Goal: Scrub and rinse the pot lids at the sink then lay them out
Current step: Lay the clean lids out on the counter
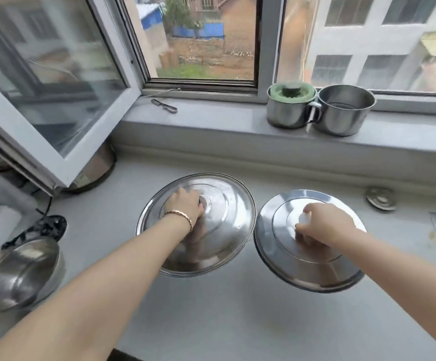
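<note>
Two round stainless-steel pot lids lay side by side at centre frame on a pale grey countertop (237, 321). The larger steel lid (227, 217) sat centre-left and the stepped steel lid (302, 264) centre-right, rims just beside each other, almost touching. No sink in view.

Left hand (185, 205), thin gold bracelet (183, 217) on the wrist, had its fingers curled down over the centre knob of the larger lid, hiding most of it. Right hand (327, 225) pinched the small white knob (304, 217) of the stepped lid between curled fingers and thumb. Both near rims threw dark shadow. Could not tell if the lids rested flat or were just off the surface.

Surroundings:
- Upper right, on the window sill: steel mug with green lid (291, 108), touching an open steel mug (344, 113).
- Lower left: shallow steel bowl (21, 272).
- Left: open white window sash (42, 105), its lower corner overhanging the counter.
- Right of the stepped lid: small round metal disc (381, 199).

Risks, as judged:
- A lid held by the knob alone pivots freely, so a quick lift could swing the rims into each other.
- If the knobs are wet or soapy, and wetness could not be seen, the small white knob is the likelier to slip from a pinch and drop the lid on the counter.
- Carrying the larger lid leftward could catch the sash corner or clip the bowl.
</note>
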`<state>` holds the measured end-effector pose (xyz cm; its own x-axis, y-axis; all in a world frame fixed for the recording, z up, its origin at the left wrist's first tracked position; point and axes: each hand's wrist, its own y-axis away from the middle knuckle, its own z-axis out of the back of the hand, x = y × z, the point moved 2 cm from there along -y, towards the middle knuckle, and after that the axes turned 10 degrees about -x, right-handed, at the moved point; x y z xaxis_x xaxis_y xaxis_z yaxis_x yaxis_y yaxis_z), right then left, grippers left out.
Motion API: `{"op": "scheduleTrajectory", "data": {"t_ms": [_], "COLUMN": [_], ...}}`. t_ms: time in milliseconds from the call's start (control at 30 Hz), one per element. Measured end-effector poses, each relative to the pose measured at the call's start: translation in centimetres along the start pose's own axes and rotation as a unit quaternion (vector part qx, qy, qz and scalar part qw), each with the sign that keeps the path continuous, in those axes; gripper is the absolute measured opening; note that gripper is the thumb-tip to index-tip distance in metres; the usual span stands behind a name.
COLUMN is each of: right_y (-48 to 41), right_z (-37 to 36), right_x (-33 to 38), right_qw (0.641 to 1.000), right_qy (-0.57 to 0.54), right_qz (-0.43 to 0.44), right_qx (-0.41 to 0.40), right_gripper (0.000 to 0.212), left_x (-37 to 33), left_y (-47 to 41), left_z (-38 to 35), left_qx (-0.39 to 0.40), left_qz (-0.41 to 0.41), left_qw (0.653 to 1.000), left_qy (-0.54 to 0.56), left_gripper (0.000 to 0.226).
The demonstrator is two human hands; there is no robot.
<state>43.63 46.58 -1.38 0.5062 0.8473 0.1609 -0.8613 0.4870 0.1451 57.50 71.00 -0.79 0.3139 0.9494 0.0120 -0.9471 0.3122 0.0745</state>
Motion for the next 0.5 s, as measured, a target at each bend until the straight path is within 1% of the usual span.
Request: {"op": "scheduleTrajectory", "data": {"t_ms": [67,233,367,500], "right_y": [-2.6,-8.6,-13.4,-17.2], "right_z": [-1.4,-4.5,-7.2,-9.6], "right_x": [2.6,8.2,11.6,13.8], "right_qw": [1.0,1.0,1.0,0.999], "right_qy": [-0.002,0.001,-0.015,-0.027], "right_qz": [-0.006,-0.011,-0.014,-0.022], "right_qx": [-0.003,0.017,0.02,0.035], "right_gripper": [0.033,0.038,0.037,0.036], "left_x": [2.4,6.8,9.2,10.5], "left_y": [-3.2,-10.5,-16.3,-20.9], "left_z": [-0.4,-2.7,-5.2,-8.1], "left_qx": [-0.005,0.007,0.018,0.042], "left_qz": [0.002,0.021,0.035,0.026], "left_qw": [1.0,1.0,0.999,0.998], "left_qy": [-0.015,0.011,-0.007,-0.027], "left_gripper": [0.039,0.039,0.035,0.04]}}
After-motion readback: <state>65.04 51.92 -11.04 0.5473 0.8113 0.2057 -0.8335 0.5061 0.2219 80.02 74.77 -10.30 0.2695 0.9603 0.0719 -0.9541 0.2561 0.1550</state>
